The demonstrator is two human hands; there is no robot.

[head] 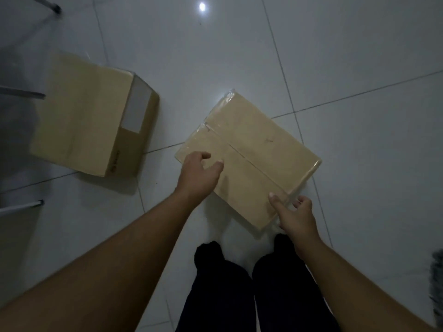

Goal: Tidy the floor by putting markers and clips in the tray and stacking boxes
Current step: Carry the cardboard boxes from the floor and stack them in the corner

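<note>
Far left, a few thin metal legs point(22, 94) poke into view, furniture of some kind, can't say what. Next over, the bigger cardboard box point(81, 116) sits on the tiled floor point(359, 56), closed, pale tape strip on its near end, nothing on top of it. Well apart from it, toward the middle, the flat taped box point(249, 154) lies at an angle on the floor, right in front of the person's dark trouser legs point(259, 288). Left hand point(199, 174) is at the flat box's left corner, grip spread, fingers curled loosely over the top face, not clamped on anything; whether they actually touch the cardboard is hard to call in this dim light. Right hand point(296, 215) is at the near right corner, grip also spread, index finger resting on or just above the top edge, thumb out past the side. Looks like a two-handed pickup about to start, box not lifted yet. Progress: stacking not done, the two boxes are separate and both on the floor. No tray, markers or clips visible anywhere in view, so that part can't be judged from here. Likely remaining: close both grips on the flat box, carry it left, set it on the bigger box.
</note>
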